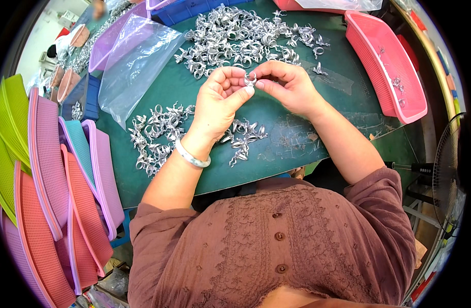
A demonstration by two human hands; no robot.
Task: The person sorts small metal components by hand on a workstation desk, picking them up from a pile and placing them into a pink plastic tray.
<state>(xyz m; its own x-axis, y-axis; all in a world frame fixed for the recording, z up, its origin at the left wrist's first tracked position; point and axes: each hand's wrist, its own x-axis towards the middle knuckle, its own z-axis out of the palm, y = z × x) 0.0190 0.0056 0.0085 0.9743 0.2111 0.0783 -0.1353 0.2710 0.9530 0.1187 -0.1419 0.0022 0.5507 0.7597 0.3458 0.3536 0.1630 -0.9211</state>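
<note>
Ring, head view: small silvery ring (250,82) held up between the two hands, above the green tabletop (281,115).
Left hand: (220,97) thumb and fingers pinching the ring from its left and near side.
Right hand: (293,90) thumb and forefinger closed on the ring's right side.
Nearer hand: neither clearly; the ring sits between both sets of fingertips, touching each.
Long axis: none plain; the curved band seems to open toward the far side, though fingers partly hide it.
Heaps: large ring heap (230,38) beyond the hands; smaller pile (161,131) left of the left forearm.
</note>
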